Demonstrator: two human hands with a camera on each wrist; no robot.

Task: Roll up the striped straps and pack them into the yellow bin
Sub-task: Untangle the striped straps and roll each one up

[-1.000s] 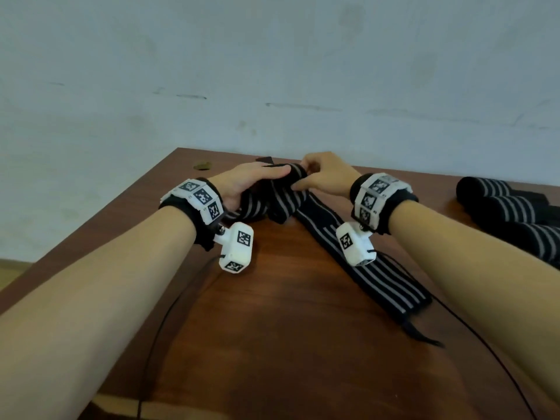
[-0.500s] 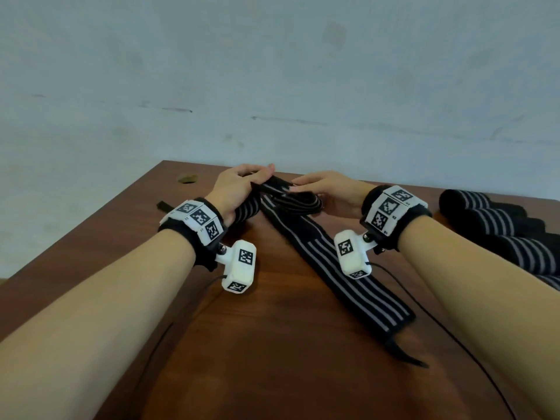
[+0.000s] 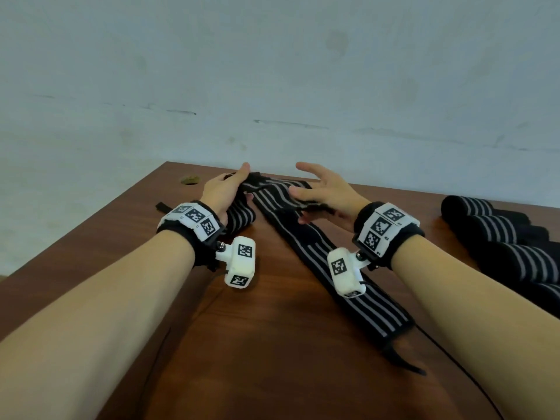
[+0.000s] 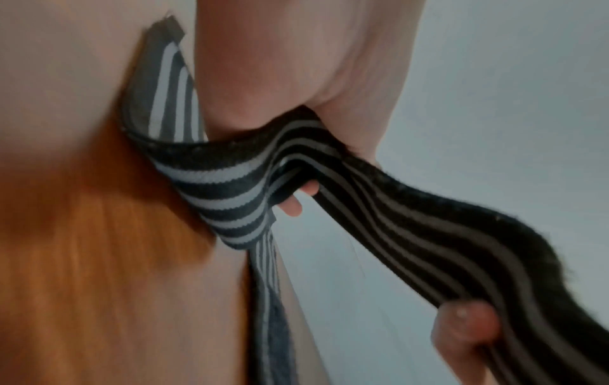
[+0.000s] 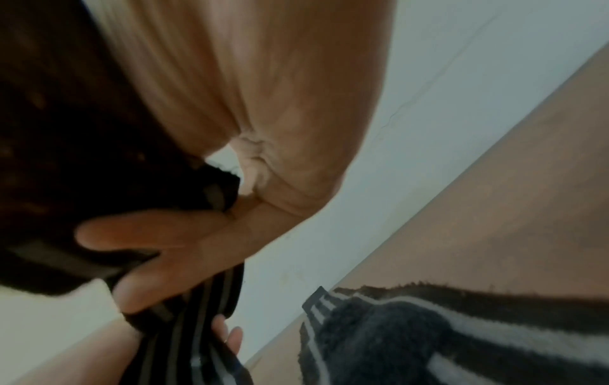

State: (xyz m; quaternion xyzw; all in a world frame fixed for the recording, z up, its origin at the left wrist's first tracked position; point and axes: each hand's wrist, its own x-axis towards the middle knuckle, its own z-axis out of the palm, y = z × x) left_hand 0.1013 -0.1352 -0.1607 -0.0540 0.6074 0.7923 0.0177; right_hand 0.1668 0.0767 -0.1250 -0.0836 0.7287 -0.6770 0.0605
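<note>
**Hands part over the strap's far end**

Since half a second ago, both hands have drawn a little apart, and the right hand (image 3: 325, 194) has lifted its fingers off the cloth and spread them. It now hovers with index and thumb straight and splayed above the black elastic strap with grey-white stripes (image 3: 321, 256); the right wrist view shows two of its lower fingers lying against a dark fold of that strap (image 5: 184, 307), so whether it has any real hold there I cannot tell. The left hand (image 3: 224, 192) is curled round the strap's far end, thumb on top and fingers underneath, with the cloth bunched and twisted through its grip (image 4: 237, 187).

From between the two hands the strap runs flat and diagonally across the brown wooden desk (image 3: 272, 374) toward the person, passing under the right wrist, and ends in a thin black tab near the right forearm. Another short striped stretch of it lies on the desk just under the left wrist.

Well to the right, a row of already rolled black striped straps (image 3: 497, 234) lies side by side on the desk, clear of both hands. The yellow bin shows in none of the views.
</note>
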